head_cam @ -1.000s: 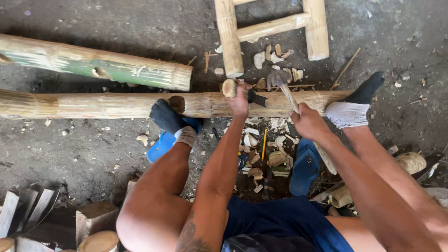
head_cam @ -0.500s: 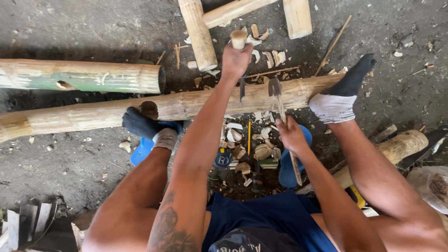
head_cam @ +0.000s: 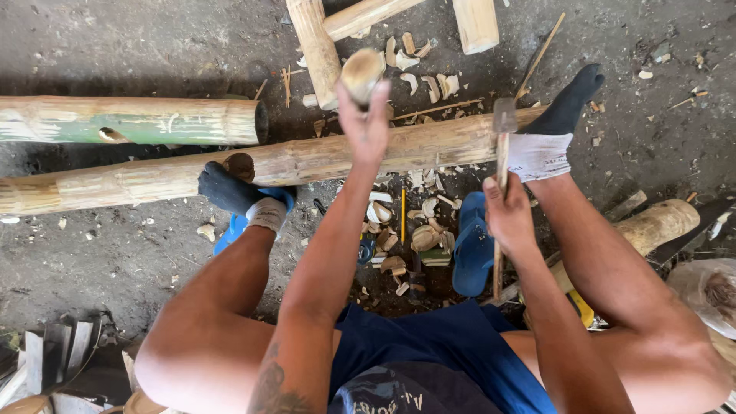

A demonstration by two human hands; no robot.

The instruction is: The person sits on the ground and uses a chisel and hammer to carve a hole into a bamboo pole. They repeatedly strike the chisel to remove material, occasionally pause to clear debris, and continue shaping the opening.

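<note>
My left hand [head_cam: 366, 126] is raised above a long pale bamboo pole [head_cam: 153, 180] and grips a short round wooden plug [head_cam: 362, 73]. My right hand [head_cam: 507, 216] holds a hammer by its wooden handle, with the metal head [head_cam: 504, 115] just over the pole. Both feet wear dark socks. The left foot [head_cam: 230, 188] presses against the pole's near side, on a blue sandal. The right foot [head_cam: 563, 115] rests on top of the pole.
A green bamboo section [head_cam: 130, 120] lies beyond the pole at the left. A bamboo frame [head_cam: 314, 38] stands at the top. Wood chips [head_cam: 414, 230] and another blue sandal [head_cam: 469, 245] lie between my legs. A short log [head_cam: 652, 226] lies at the right.
My left hand has lifted the wooden plug up off the pole, closer to the camera. My right hand drew back slightly and now holds the hammer upright over the pole.
</note>
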